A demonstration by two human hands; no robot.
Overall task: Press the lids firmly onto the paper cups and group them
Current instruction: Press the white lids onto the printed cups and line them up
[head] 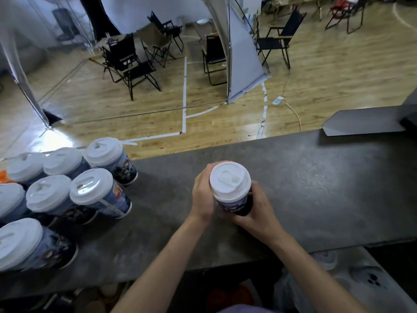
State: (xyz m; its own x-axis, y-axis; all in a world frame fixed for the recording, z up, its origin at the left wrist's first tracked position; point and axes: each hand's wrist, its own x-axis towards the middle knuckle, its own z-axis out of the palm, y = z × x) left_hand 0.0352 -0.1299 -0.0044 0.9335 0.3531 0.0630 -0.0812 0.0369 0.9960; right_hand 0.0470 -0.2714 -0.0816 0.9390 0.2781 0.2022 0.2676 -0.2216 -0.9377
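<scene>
white lid (230, 180), dark blue printed cup (234, 205)

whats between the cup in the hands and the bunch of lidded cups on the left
Apart from the left hand gripping the held cup, only bare dark counter lies before the nearest grouped cup, as the head view shows.

Dark grey countertop (316, 188), seven lidded paper cups (48, 193) grouped at its left.

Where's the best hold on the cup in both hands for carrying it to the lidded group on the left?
Grip the cup on its printed wall just below the lid, from its right side, where the right hand wraps it. It is upright and tapers downward, so the lid rim likely stops slipping, and its left side faces the group.
</scene>
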